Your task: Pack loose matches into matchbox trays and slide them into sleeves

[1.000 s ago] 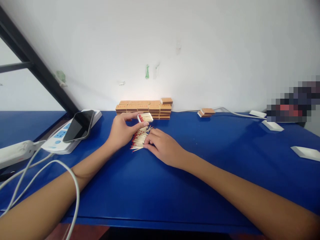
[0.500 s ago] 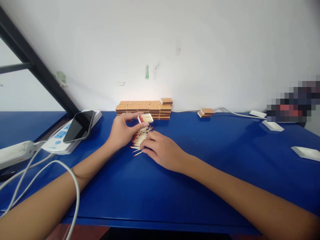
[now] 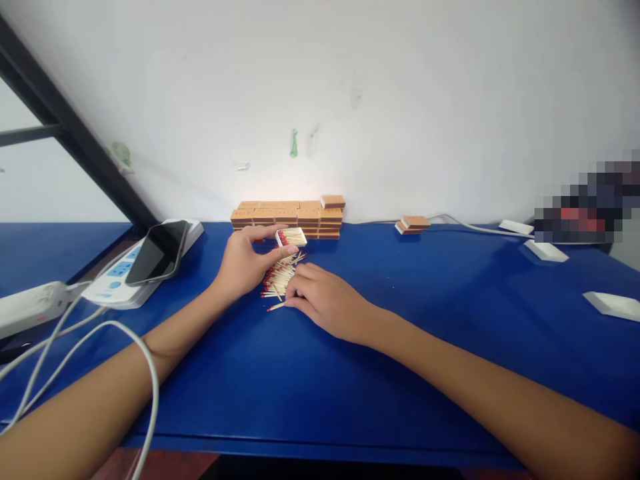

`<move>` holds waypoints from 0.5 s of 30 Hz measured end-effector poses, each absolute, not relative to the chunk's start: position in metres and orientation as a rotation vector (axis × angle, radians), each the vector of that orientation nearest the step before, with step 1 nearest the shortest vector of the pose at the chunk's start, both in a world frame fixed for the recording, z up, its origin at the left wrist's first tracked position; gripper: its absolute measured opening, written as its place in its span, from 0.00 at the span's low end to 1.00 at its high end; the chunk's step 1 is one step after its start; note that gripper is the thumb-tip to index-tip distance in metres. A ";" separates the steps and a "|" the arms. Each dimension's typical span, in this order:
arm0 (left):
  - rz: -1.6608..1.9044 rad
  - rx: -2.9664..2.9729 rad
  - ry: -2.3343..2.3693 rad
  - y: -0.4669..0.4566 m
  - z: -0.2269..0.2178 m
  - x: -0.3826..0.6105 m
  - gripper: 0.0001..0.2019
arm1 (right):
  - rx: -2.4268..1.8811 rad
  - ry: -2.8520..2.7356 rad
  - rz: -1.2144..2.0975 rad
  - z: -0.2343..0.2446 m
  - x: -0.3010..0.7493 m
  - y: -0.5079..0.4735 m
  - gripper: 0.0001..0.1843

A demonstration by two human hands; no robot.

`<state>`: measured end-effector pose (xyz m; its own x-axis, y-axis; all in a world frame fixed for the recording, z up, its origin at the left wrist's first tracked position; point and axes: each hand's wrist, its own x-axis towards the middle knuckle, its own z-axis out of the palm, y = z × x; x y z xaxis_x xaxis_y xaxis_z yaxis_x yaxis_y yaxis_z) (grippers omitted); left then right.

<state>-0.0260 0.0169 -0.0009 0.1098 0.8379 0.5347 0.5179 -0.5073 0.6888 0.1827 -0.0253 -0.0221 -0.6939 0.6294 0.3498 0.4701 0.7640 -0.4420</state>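
My left hand (image 3: 249, 261) holds a small white matchbox tray (image 3: 301, 233) between thumb and fingers, just above the table. Red-headed matches (image 3: 293, 237) lie side by side inside it. Below the tray is a heap of loose matches (image 3: 278, 277), most with their heads to the left. My right hand (image 3: 327, 299) is at the right side of this heap, its fingers curled and closed. Thumb and forefinger pinch the tail end of a single match (image 3: 275, 307) at the near edge. Whether the other fingers hold matches is hidden.
Stacked brown matchboxes (image 3: 285, 215) stand along the wall behind the heap, and a few more (image 3: 414, 225) sit to the right. On the left, a phone (image 3: 157, 252) rests on a power strip (image 3: 120, 293) with white cables. White pieces (image 3: 613, 305) lie at far right.
My right fingers have drawn closer together at the heap's near edge, and the stray matches there have shifted. My left hand and the tray stay in place.
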 end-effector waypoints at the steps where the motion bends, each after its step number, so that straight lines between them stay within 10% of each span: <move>1: 1.355 2.068 1.329 0.017 -0.001 -0.026 0.21 | -0.832 -2.475 0.444 -0.022 0.183 -0.025 0.06; 15: 1.201 2.159 1.313 0.014 -0.004 -0.024 0.25 | -0.948 -2.084 0.136 -0.006 0.223 -0.001 0.06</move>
<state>-0.0244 0.0135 -0.0041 0.2144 0.8479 0.4848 0.5583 -0.5137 0.6515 0.2230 -0.0007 -0.0058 -0.3776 0.6684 0.6409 0.5793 0.7104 -0.3996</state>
